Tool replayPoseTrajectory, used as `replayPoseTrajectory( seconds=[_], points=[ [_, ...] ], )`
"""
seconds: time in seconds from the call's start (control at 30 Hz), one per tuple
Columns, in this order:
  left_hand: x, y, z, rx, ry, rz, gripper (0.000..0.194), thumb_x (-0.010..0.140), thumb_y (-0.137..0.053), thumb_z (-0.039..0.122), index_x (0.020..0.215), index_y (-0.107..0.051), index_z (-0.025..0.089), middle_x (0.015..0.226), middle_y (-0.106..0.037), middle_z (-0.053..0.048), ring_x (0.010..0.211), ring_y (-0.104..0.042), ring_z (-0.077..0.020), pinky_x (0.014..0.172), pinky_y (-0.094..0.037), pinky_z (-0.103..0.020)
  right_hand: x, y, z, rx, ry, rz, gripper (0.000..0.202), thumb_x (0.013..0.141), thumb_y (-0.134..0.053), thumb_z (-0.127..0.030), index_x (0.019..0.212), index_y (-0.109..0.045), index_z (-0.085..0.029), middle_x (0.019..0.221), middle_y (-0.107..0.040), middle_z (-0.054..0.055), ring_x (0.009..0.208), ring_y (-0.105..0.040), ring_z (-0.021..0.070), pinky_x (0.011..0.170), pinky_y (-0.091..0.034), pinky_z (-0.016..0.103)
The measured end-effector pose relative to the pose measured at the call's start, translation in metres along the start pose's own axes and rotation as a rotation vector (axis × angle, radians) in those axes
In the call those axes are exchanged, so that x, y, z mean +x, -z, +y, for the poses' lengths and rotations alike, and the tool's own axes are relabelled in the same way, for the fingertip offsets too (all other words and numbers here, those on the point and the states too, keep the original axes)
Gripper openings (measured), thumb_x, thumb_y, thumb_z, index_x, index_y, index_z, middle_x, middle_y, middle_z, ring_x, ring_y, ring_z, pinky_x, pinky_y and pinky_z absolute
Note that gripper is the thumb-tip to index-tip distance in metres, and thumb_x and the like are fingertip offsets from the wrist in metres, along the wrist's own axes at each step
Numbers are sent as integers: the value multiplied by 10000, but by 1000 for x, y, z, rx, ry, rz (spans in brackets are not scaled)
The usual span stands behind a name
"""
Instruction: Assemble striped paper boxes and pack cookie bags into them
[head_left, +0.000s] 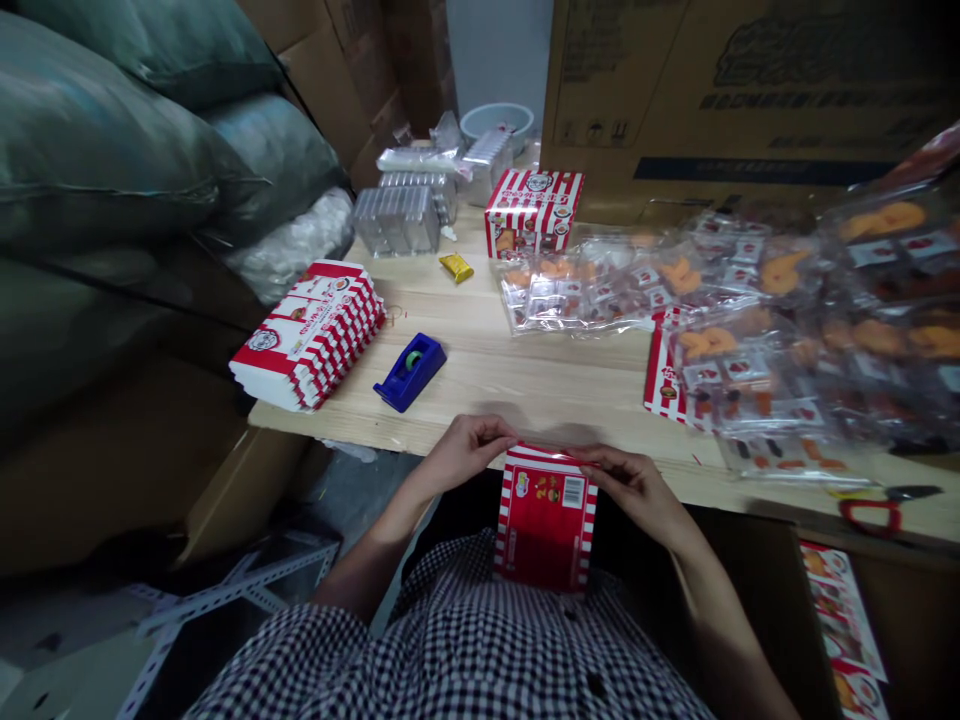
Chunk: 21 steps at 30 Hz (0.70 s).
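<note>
A red box with white striped edges and a barcode (546, 520) is held up against my body at the table's front edge. My left hand (469, 448) pinches its upper left corner, fingers closed. On the upper right corner my right hand (626, 483) grips with thumb and fingers. The box's far side is hidden from me. Just beyond my left hand lies a blue tape dispenser (411, 372) with a small roll in it. A stack of flat red-and-white cartons (311, 330) rests farther left.
Clear packets of orange toy-like food pieces (750, 350) cover the table's right side. Red-handled scissors (874, 510) lie at the front right edge. Behind stand a finished-looking striped box (534, 212), clear plastic trays (397, 218) and a yellow sachet (456, 267). A large cardboard carton (750, 110) bounds the back.
</note>
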<state>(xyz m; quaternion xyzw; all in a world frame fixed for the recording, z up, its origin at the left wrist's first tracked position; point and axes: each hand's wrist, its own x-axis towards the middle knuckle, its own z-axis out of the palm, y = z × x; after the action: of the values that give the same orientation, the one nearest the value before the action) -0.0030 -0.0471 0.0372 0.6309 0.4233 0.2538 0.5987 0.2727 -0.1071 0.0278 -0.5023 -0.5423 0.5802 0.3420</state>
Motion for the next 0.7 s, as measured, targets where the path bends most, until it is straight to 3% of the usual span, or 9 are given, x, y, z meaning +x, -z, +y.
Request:
replayPoseTrajectory(
  seconds=[0.2, 0.4, 0.5, 0.63, 0.7],
  points=[
    [2, 0, -2, 151, -56, 42, 265, 929, -596, 360, 942, -731, 132, 825, -726, -56, 761, -645, -153, 712, -474, -252, 3, -6, 3, 22, -1, 1, 315, 904, -663, -437, 1167, -723, -274, 1187, -728, 63, 1067, -677, 250, 915, -549, 384],
    [3, 15, 5, -55, 55, -135, 268, 862, -691, 368, 934, -713, 111, 907, -746, -86, 833, -683, -172, 751, -502, -263, 4, -10, 4, 7, -7, -3, 276, 920, -640, -432, 1130, -725, -274, 1168, -725, 52, 1065, -669, 241, 940, -525, 381],
    [8, 22, 10, -28, 55, -206, 249, 847, -704, 343, 939, -706, 111, 889, -750, -79, 801, -681, -161, 731, -501, -259, 6, -8, 1, -24, 17, -9, 237, 918, -646, -415, 1092, -728, -275, 1156, -719, 47, 1094, -653, 240, 964, -503, 376],
    [16, 21, 12, 144, 13, -178, 220, 851, -693, 334, 875, -716, 117, 771, -730, -48, 687, -641, -131, 623, -455, -222, 9, -9, -2, -36, 28, -23, 249, 914, -648, -423, 1089, -722, -261, 1111, -712, 57, 1065, -650, 242, 921, -509, 362],
    [17, 16, 10, 117, 10, -142, 225, 846, -699, 339, 860, -717, 115, 778, -734, -54, 690, -646, -133, 628, -462, -224, 9, -13, -1, -27, 39, 4, 264, 910, -653, -429, 1101, -721, -260, 1063, -708, 57, 1005, -652, 233, 880, -516, 350]
  ],
)
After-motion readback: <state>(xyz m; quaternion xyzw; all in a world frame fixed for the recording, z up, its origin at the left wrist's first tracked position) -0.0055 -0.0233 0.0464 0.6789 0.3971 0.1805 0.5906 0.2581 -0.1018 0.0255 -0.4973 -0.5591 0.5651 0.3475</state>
